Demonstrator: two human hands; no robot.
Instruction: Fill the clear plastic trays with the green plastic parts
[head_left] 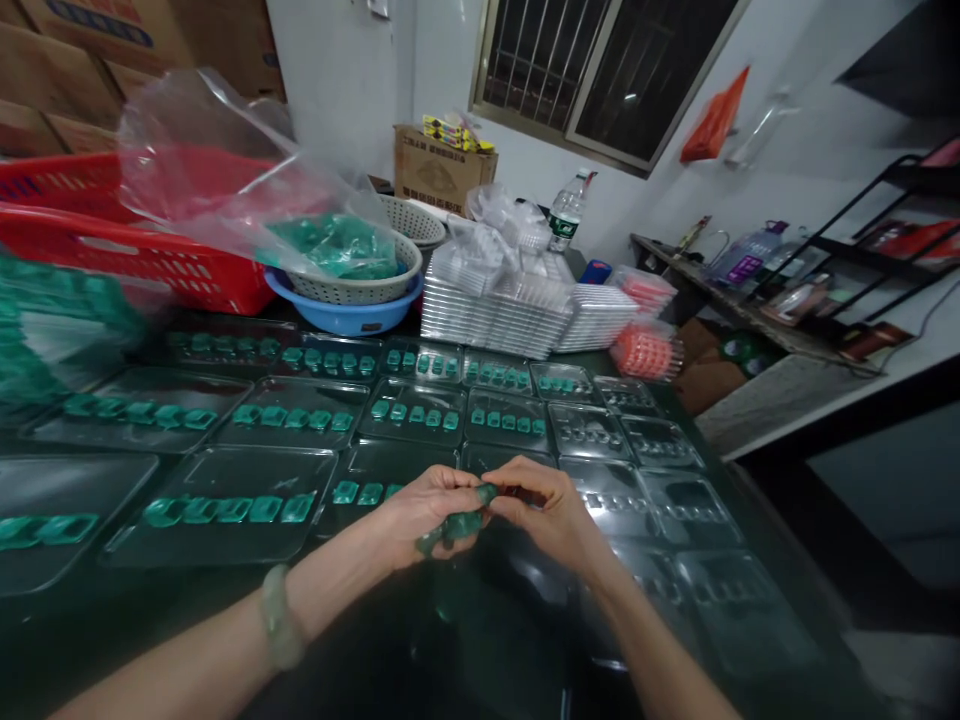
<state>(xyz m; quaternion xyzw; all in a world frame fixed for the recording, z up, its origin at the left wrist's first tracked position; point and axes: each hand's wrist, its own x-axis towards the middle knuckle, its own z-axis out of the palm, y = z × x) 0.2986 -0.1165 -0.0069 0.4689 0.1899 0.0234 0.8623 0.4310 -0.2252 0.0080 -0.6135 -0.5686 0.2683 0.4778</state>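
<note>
Several small translucent green plastic pieces (pixel 463 525) are bunched in my left hand (pixel 416 508), whose fingers close round them. My right hand (pixel 551 505) meets it from the right, thumb and forefinger pinched on one green piece (pixel 487 493) at the left fingertips. What shape the held pieces have is blurred. Around both hands lie clear plastic trays in rows on the dark table; one tray (pixel 315 466) left of my hands carries a row of green pieces (pixel 264 509). To the right, a clear tray (pixel 686 483) shows colourless raised shapes, with no green on them.
A blurred heap of green plastic (pixel 60 340) sits at far left, before a red basket (pixel 187 268). Behind the trays are a blue basin (pixel 349 316) with a grey colander (pixel 375 288) in it, stacked clear trays (pixel 495 315) and a water bottle (pixel 568 212).
</note>
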